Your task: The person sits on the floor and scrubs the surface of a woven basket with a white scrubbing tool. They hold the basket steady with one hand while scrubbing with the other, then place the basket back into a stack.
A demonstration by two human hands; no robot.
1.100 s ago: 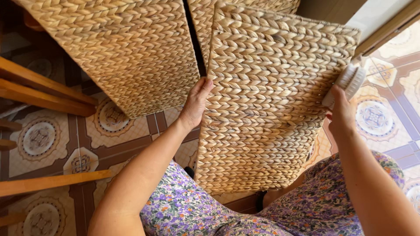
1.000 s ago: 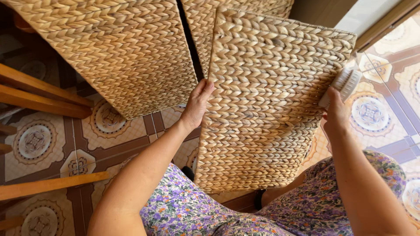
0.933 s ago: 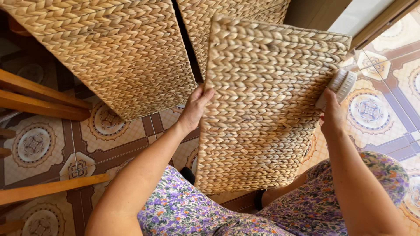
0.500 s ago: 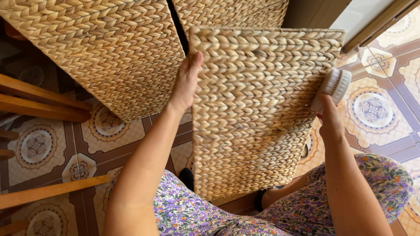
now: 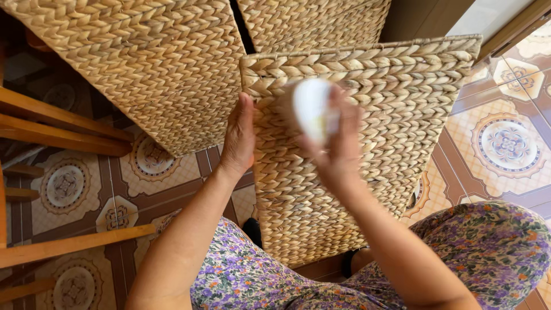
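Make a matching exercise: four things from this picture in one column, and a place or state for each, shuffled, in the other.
Things:
1. left hand
2. right hand
3. white brush
4. woven panel

Places or states:
A. blurred, held in front of the weave
B. gripping the panel's left edge
C. wrapped around the brush
D. propped upright over the lap

Pairs: 1-B, 2-C, 3-A, 4-D
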